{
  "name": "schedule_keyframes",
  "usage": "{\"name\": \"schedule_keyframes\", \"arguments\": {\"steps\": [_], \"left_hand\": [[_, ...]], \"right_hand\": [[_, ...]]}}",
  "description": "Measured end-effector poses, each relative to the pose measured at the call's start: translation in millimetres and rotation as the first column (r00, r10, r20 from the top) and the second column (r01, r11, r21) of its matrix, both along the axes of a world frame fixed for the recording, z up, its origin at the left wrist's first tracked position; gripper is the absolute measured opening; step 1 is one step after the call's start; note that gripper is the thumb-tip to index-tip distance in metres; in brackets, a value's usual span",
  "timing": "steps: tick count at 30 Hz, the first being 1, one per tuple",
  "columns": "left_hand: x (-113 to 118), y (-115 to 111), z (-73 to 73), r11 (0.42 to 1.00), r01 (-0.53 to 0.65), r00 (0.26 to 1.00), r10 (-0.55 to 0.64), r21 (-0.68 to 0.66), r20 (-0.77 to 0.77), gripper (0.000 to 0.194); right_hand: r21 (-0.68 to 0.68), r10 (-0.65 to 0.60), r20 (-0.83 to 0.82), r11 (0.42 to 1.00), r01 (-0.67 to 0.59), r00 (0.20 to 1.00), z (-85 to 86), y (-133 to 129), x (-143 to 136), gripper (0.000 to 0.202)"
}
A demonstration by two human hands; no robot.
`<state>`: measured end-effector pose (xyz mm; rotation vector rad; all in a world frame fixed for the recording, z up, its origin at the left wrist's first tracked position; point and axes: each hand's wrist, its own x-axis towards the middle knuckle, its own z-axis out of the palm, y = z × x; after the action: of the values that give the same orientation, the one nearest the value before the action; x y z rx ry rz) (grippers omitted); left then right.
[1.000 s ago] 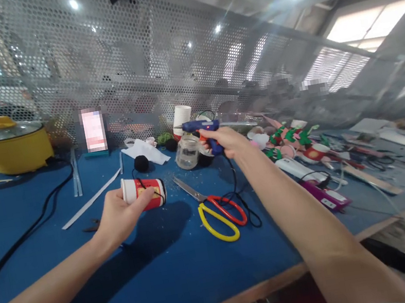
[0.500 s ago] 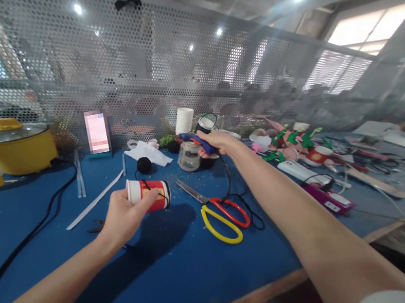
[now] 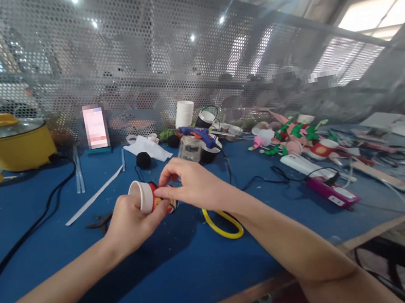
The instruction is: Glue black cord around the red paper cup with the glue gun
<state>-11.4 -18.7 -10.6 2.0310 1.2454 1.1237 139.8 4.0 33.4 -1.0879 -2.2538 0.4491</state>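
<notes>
My left hand (image 3: 131,221) is closed around a red and white paper cup (image 3: 143,196), tilted on its side with its white mouth toward the left. Black yarn lies on the cup and leads up to a black yarn ball (image 3: 143,160) behind it. My right hand (image 3: 188,185) is at the cup's right side, thumb against it and fingers bent in a pinch; what is between them is hidden. A blue glue gun (image 3: 199,133) rests on top of a clear jar (image 3: 189,149). Under my right wrist, scissors (image 3: 221,226) show only a yellow handle loop.
Dark pliers (image 3: 101,223) lie left of my left hand. Further left is a yellow electric pot (image 3: 16,148) with a black cord. On the right are a purple power strip (image 3: 331,192) and craft flowers (image 3: 294,135). A perforated metal screen (image 3: 125,71) stands behind the table.
My right hand has let go of the glue gun, leaving it on the jar, and has come back to the cup. The cup has turned so its mouth shows more.
</notes>
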Motion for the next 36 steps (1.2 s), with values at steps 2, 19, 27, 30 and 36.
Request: {"name": "schedule_keyframes", "arguments": {"steps": [2, 19, 27, 30, 36], "left_hand": [[0, 0, 0.3, 0.999, -0.026, 0.999, 0.026, 0.020, -0.041, 0.023], [2, 4, 17.8, 0.859, 0.107, 0.886, 0.146, -0.501, 0.440, 0.017], [7, 1, 25.2, 0.803, 0.147, 0.855, 0.190, -0.577, 0.482, 0.016], [7, 0, 25.9, 0.788, 0.155, 0.853, 0.198, -0.596, 0.484, 0.013], [8, -1, 27.8, 0.763, 0.178, 0.836, 0.215, -0.621, 0.504, 0.012]], "right_hand": [[-0.012, -0.002, -0.008, 1.000, 0.002, 1.000, -2.2, -3, -4, 0.011], [-0.142, -0.011, -0.482, 0.988, -0.065, 0.876, 6.3, 3, 15, 0.009], [-0.098, -0.018, -0.466, 0.995, -0.032, 0.885, 4.8, 7, 19, 0.008], [-0.087, -0.017, -0.461, 0.996, -0.026, 0.887, 5.3, 7, 20, 0.008], [-0.068, -0.042, -0.423, 0.998, 0.015, 0.905, 6.8, 8, 22, 0.008]]}}
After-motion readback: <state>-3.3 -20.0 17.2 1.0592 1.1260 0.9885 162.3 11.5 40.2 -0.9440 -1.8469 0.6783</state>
